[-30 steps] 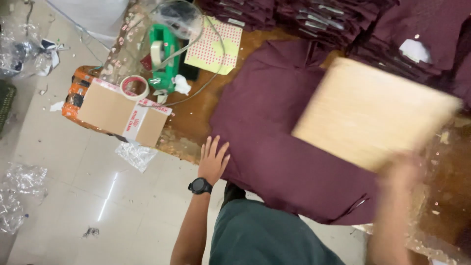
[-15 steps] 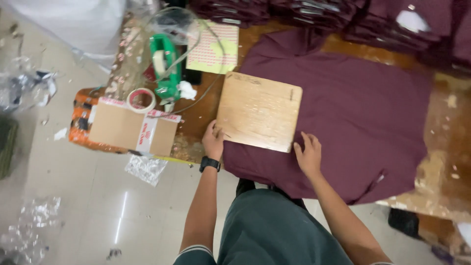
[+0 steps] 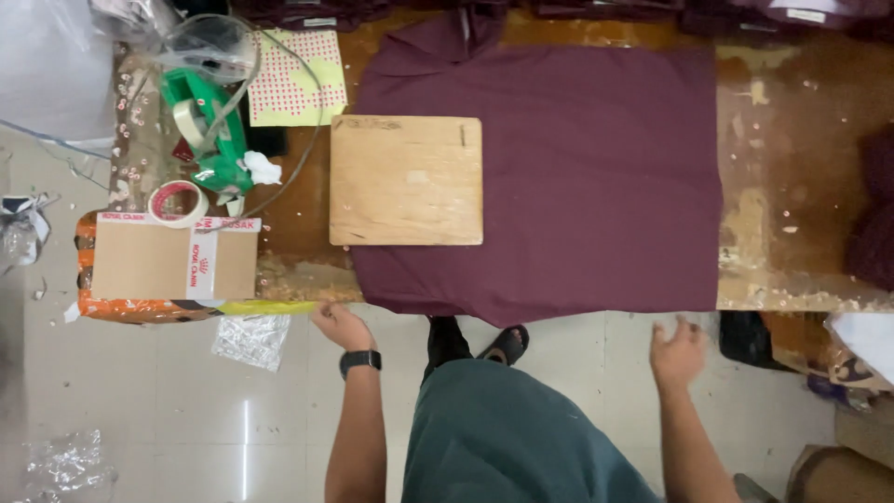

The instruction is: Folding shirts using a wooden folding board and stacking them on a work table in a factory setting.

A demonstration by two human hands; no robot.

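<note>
Maroon shirt (image 3: 596, 186) under a wooden board (image 3: 407, 180); left hand (image 3: 341, 326) and right hand (image 3: 677, 352), fingers loosely apart, empty, just below its hem.

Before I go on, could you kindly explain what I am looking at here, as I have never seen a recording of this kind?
There is no machine here: a person works with two bare hands, and the single view comes from a camera worn on the head, looking straight down. The left hand, with a dark watch on its wrist, is at the near edge of the wooden table. The right hand hangs just off that edge. Both appear to hold nothing. On the table lies a maroon garment, spread flat, with a rectangular wooden board resting on its left part. Further left are a green tape dispenser, a roll of tape, a sheet of small stickers and a cardboard box. Crumpled clear plastic lies on the tiled floor.
</note>
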